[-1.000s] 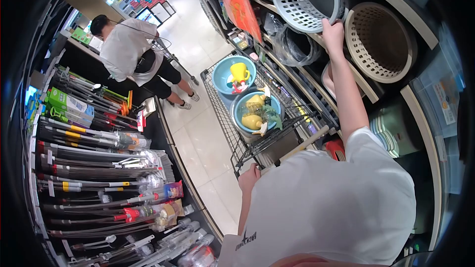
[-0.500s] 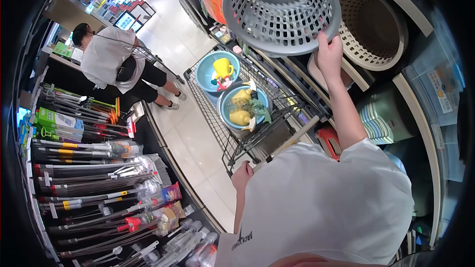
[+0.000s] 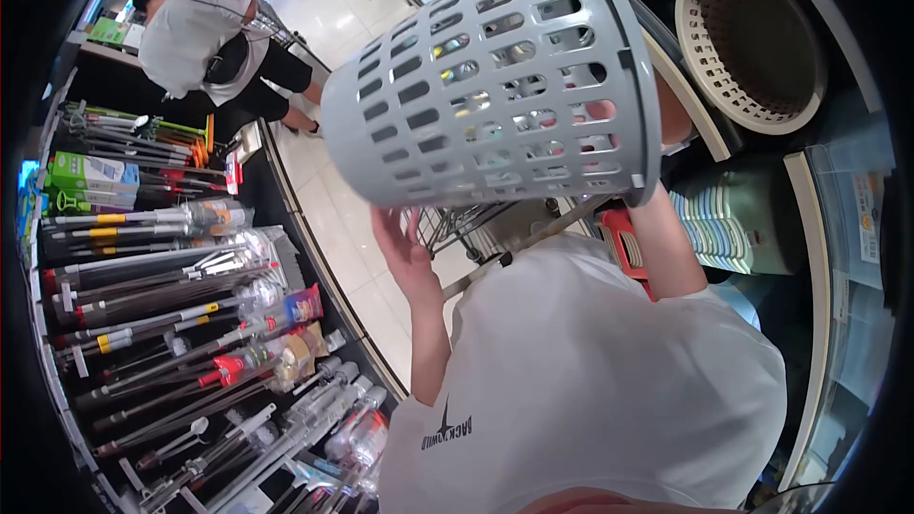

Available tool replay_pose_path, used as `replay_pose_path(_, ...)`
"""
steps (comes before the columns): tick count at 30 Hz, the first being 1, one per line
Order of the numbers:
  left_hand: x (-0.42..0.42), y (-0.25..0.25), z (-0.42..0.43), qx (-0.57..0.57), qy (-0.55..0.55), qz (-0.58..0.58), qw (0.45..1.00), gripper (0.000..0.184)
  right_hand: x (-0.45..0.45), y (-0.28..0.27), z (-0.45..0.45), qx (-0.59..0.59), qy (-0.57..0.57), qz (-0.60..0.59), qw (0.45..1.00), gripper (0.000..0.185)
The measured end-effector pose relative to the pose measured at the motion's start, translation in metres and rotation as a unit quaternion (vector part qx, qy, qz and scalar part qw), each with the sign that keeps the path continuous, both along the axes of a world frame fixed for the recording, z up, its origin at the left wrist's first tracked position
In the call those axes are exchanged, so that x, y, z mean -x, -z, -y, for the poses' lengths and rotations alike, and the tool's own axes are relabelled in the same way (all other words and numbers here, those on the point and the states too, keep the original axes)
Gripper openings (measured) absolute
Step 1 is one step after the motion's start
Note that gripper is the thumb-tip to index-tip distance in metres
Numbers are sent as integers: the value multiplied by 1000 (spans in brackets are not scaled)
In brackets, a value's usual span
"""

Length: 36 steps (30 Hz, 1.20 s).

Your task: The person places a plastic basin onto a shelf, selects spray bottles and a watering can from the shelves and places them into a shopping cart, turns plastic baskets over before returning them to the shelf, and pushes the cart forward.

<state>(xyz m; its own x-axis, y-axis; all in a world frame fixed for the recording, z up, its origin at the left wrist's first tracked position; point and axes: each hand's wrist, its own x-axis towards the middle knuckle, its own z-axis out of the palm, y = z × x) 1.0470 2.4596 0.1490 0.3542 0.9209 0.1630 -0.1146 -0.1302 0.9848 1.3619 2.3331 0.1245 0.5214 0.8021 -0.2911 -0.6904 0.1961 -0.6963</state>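
Note:
A grey plastic laundry basket (image 3: 495,86) with slotted walls lies tipped on its side in the air before me, its rim to the right and its base to the left. My right hand (image 3: 600,110) grips it at the rim side; most of that hand is hidden behind the wall, with skin showing through the slots. Below the base end, my left hand (image 3: 411,262) is raised with thumb and fingers apart, its fingertips at the basket's lower edge. Whether it bears any weight I cannot tell.
Behind the basket stands a wire shopping cart (image 3: 476,224), largely covered. A beige basket (image 3: 752,48) sits on the right shelf, above stacked plastic stools (image 3: 714,228). Mops and brushes (image 3: 162,276) fill the left rack. A person in a white shirt (image 3: 195,38) stands at the upper left.
The grey basket has come down and closer and turned from its open top onto its side, now covering the cart. My left hand has risen from beside the cart handle to the basket's base.

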Motion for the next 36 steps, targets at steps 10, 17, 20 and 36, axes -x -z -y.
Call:
replay_pose_path(10, 4, -51, 15, 10, -110, 11, 994, 93, 22, -5, -20, 54, -20, -1, 998, 43)
replay_pose_path(17, -1, -60, 26, -37, -119, -28, 992, 80, 24, -13, -14, 90, -30, 11, 995, 43)
replay_pose_path(20, -1, -60, 25, -37, -114, -23, 993, 81, 27, -18, -26, 102, -34, 17, 994, 43)
replay_pose_path(36, 7, -62, 24, -20, -113, -15, 993, 78, 37, -36, -12, 175, -57, 42, 982, 44)
